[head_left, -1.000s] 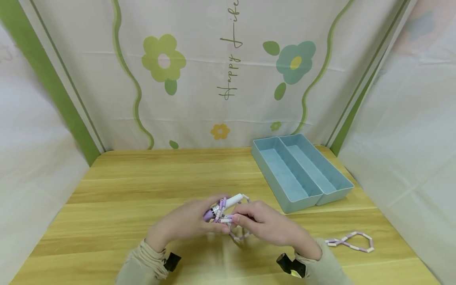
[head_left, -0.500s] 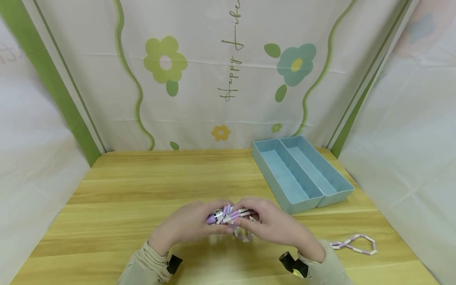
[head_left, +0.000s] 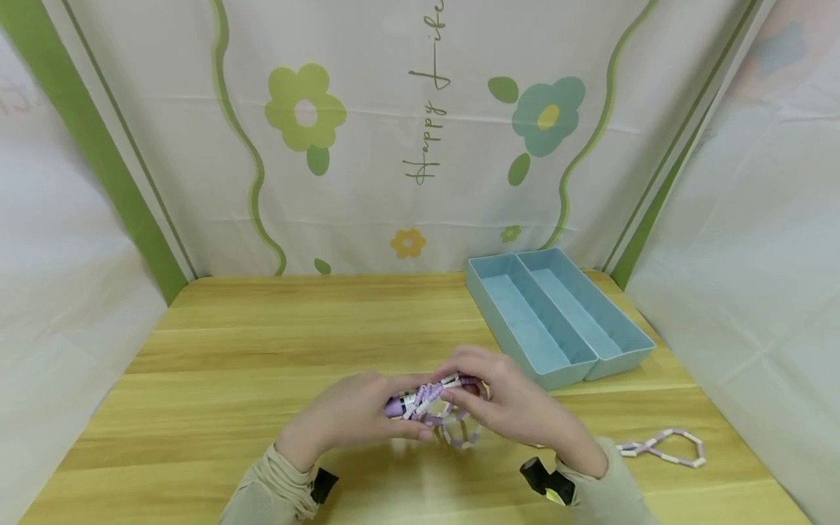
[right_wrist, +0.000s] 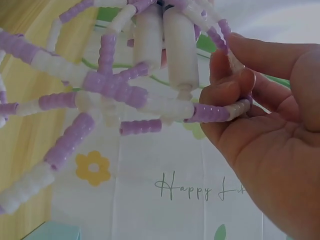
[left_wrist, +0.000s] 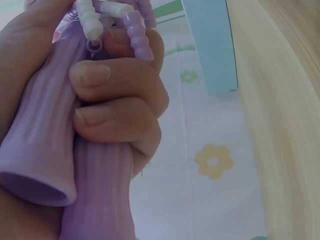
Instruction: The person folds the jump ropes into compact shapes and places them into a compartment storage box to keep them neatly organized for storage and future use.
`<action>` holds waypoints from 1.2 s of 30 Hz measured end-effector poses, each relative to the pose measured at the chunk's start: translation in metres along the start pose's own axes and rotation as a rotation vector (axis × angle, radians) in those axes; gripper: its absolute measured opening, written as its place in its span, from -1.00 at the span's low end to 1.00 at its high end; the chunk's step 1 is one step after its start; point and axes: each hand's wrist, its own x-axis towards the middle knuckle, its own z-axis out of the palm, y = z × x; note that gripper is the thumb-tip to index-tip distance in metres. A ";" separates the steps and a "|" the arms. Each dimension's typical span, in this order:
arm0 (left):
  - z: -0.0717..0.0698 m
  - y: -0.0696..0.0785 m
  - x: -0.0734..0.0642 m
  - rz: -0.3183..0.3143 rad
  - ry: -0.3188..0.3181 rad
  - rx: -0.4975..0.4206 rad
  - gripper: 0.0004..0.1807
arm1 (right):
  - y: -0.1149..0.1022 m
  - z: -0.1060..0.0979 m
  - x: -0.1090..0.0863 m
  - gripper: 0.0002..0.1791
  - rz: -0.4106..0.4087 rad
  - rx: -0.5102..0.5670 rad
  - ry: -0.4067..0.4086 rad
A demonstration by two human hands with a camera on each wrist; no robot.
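My left hand (head_left: 341, 414) grips both purple handles (left_wrist: 42, 130) of a beaded jump rope side by side, its fingers curled round them in the left wrist view. White handle ends (right_wrist: 181, 50) point out of the grip in the right wrist view. Purple and white beaded rope (right_wrist: 120, 92) lies across and around the handles. Close beside the left hand, my right hand (head_left: 512, 397) pinches a stretch of this rope between thumb and fingers. A loop of it (head_left: 463, 439) hangs below the hands.
More beaded rope (head_left: 679, 461) lies in a loop on the wooden table (head_left: 282, 321), to the right of the right forearm. Two joined light blue trays (head_left: 560, 375) stand at the back right. A printed cloth (head_left: 374, 146) closes off the back and sides.
The right hand has shifted a little right and up with the rope. The white handle end seen earlier is now covered by strands and fingers. The left hand keeps its grip.
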 end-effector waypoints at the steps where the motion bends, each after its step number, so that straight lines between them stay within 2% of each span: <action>1: 0.000 0.000 0.000 0.003 -0.002 0.008 -0.19 | 0.000 -0.001 0.000 -0.80 -0.008 -0.003 0.010; 7: -0.001 0.004 0.001 0.036 0.004 0.069 -0.16 | 0.002 -0.003 0.000 -0.81 -0.015 -0.036 0.030; 13: 0.004 0.007 -0.004 0.056 -0.005 0.094 -0.18 | 0.004 -0.005 -0.002 -0.82 -0.045 -0.012 -0.024; 17: 0.012 0.006 -0.009 0.070 0.027 0.101 -0.18 | 0.004 -0.004 -0.002 -0.81 -0.049 0.005 -0.059; 22: 0.014 0.007 -0.010 0.070 0.061 0.124 -0.20 | 0.005 -0.003 -0.003 -0.82 -0.007 0.003 -0.021; 27: 0.013 0.009 -0.010 0.068 0.073 0.152 -0.18 | 0.008 -0.003 -0.008 -0.81 0.034 0.089 0.022; 36: 0.010 0.010 -0.012 0.072 0.125 0.218 -0.15 | 0.018 -0.003 -0.005 -0.66 -0.032 0.093 0.027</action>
